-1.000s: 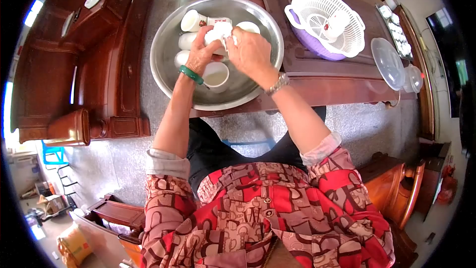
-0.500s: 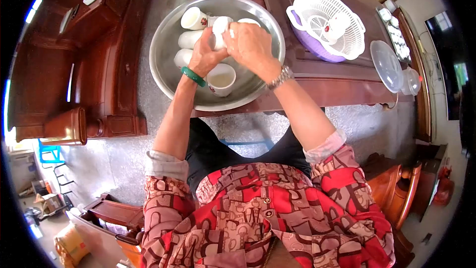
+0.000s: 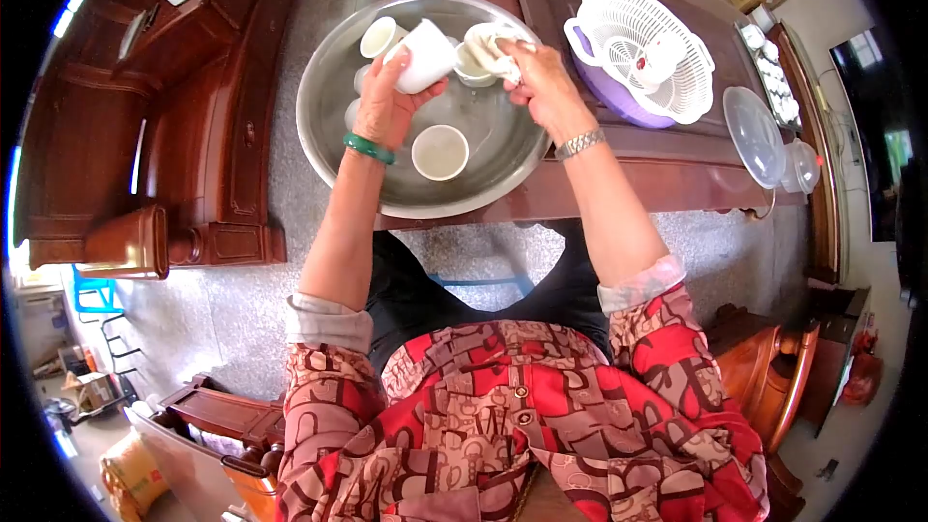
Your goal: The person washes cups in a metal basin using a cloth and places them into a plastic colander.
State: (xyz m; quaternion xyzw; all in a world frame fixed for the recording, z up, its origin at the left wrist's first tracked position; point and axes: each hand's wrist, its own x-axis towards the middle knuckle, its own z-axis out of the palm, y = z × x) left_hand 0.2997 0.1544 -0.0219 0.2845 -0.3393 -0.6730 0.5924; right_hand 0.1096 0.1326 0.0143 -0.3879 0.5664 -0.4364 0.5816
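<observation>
My left hand [image 3: 384, 104], with a green bangle at the wrist, grips a white cup [image 3: 426, 57] tilted over a wide metal basin [image 3: 314, 140]. In my right hand [image 3: 546, 87] is a bunched whitish cloth [image 3: 491, 48], held apart from that cup, above the basin's right side. Several other white cups are in the basin, which appears to hold water. One cup [image 3: 441, 153] faces up near the front, and another [image 3: 383, 37] leans at the back left. My left hand partly hides the cups along the left side.
A white colander [image 3: 592, 2] with a cup [image 3: 663, 56] inside rests on a purple basin [image 3: 619, 97] to the right. Beyond lie a clear lid [image 3: 754, 135] and a tray of white items [image 3: 770, 72]. Wooden furniture [image 3: 217, 87] stands at the left.
My hands have moved apart. The left has lifted and tilted the cup; the right has drawn away to the right with the cloth, now plainly visible. The front cup has shifted slightly.
</observation>
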